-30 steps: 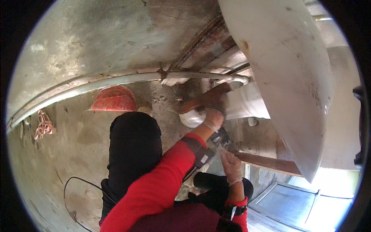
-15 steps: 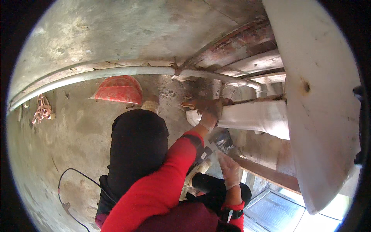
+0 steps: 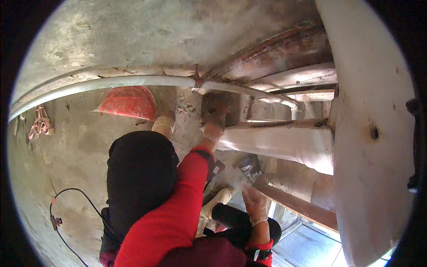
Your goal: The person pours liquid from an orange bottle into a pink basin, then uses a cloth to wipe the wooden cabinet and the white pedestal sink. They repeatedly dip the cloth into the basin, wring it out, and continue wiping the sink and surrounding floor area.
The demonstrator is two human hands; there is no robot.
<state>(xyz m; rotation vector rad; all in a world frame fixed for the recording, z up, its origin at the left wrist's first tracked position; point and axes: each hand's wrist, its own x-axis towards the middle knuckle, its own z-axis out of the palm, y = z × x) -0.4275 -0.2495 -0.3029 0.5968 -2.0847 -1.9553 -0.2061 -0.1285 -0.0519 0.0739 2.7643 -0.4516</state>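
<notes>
My left hand (image 3: 214,123), in a clear thin glove, reaches down past the left end of a white ceramic basin pedestal (image 3: 280,144). Its fingers fade into a dark, dirty patch of floor near the wall, so their shape and anything in them cannot be made out. Over by my knee, my right hand (image 3: 256,204), also gloved in clear plastic, is closed with its fingers curled. What it holds, if anything, is too blurred to name. Beyond it lies a dark container or bag with a pale patch (image 3: 250,167). A small black box with a pale label (image 3: 218,169) shows beside my left forearm.
A large white basin (image 3: 371,133) fills the right side. One pale pipe (image 3: 133,81) runs along the wall. On the concrete floor are a red patterned sheet (image 3: 128,103), a pinkish strap bundle (image 3: 41,122) and a black cable (image 3: 75,189). A framed pane (image 3: 309,244) lies lower right.
My left hand has moved left and off the pedestal's end, down into the dark patch by the wall. My right hand stays near my knee, still curled. The whole view has shifted slightly.
</notes>
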